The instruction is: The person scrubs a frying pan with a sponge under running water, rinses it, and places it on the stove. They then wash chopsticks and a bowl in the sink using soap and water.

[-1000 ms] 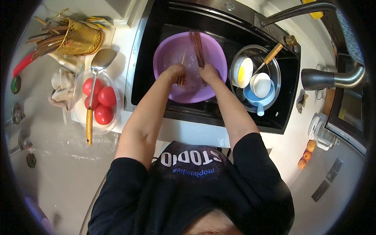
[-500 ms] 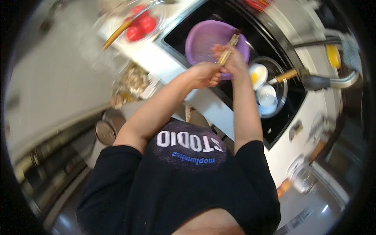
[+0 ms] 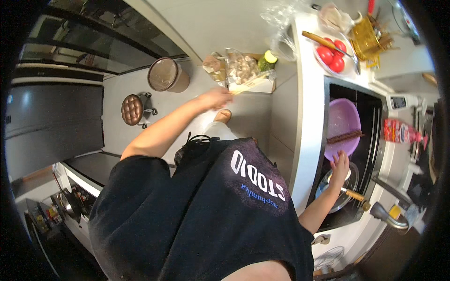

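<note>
Where the black rectangular sink [image 3: 370,122] stands: it holds a round purple plastic basin [image 3: 344,112].
Person's bare right hand [image 3: 341,167]: over the basin's rim, fingers spread wide, nothing visible in them (whether they touch the rim, I cannot tell).
Dark brown bundle of slender sticks [image 3: 344,136]: across the basin, just beyond the right fingertips; straight, packed closely.
Person's bare left hand [image 3: 215,99]: well apart from the basin, curled around thin, pale wooden sticks [image 3: 247,86], which jut past the knuckles, straight, yellowish, blurred.
</note>
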Demonstrator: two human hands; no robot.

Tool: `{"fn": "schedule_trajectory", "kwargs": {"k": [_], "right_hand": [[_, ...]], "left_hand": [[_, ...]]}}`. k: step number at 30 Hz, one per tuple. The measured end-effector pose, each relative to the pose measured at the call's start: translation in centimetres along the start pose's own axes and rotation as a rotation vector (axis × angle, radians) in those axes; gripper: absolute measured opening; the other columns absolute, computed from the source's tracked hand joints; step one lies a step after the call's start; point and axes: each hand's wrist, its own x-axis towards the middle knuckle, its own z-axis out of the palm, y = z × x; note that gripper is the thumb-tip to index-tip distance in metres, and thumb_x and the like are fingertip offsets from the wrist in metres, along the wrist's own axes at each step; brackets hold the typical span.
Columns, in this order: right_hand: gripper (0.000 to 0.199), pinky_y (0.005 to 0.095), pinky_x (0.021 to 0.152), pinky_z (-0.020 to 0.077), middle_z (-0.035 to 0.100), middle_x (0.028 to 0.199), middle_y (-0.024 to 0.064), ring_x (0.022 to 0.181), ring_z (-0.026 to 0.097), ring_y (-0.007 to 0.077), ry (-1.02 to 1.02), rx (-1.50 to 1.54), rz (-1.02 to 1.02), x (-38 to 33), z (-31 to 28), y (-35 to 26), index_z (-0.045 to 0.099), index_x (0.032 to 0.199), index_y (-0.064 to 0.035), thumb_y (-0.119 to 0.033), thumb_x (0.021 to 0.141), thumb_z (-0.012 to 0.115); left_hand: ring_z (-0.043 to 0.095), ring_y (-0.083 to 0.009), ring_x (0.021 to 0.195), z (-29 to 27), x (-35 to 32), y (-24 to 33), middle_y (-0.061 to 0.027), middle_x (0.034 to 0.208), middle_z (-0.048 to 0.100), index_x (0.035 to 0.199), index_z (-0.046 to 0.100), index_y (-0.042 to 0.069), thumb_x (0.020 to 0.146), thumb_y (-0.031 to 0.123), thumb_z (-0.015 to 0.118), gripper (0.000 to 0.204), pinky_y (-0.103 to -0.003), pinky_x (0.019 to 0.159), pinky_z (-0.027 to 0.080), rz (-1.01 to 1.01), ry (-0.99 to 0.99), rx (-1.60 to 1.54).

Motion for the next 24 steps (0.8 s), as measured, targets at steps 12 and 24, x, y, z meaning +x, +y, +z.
{"fn": "schedule_trajectory", "kwargs": {"k": [12, 24], "right_hand": [[0.032, 0.0217, 0.068, 0.0423, 0.056, 0.103, 0.0026, 0.085, 0.054, 0.0107, -0.001, -0.121, -0.057, -2.4, 9.5, -5.5, 0.051, 0.109, -0.0058, -0.029, 0.088, 0.048], [0.037, 0.0252, 0.073, 0.0414, 0.055, 0.105, 0.0049, 0.091, 0.054, 0.0143, -0.042, -0.281, -0.066, -7.1, 13.9, -7.4, 0.050, 0.111, -0.0048, -0.033, 0.086, 0.050]], "left_hand": [[0.033, -0.0078, 0.039, -24.3, -0.3, -21.8, 0.0017, 0.051, 0.040, 0.070, 0.053, 0.006, 0.082, 0.015, 0.041, 0.019, -0.021, 0.033, 0.026, -0.549, 0.600, -0.497], [0.049, -0.0210, 0.069, -34.7, 6.8, -30.8, -0.0110, 0.081, 0.050, 0.090, 0.051, 0.006, 0.077, 0.031, 0.051, 0.028, -0.033, 0.057, 0.045, -0.619, 0.766, -0.513]]}}
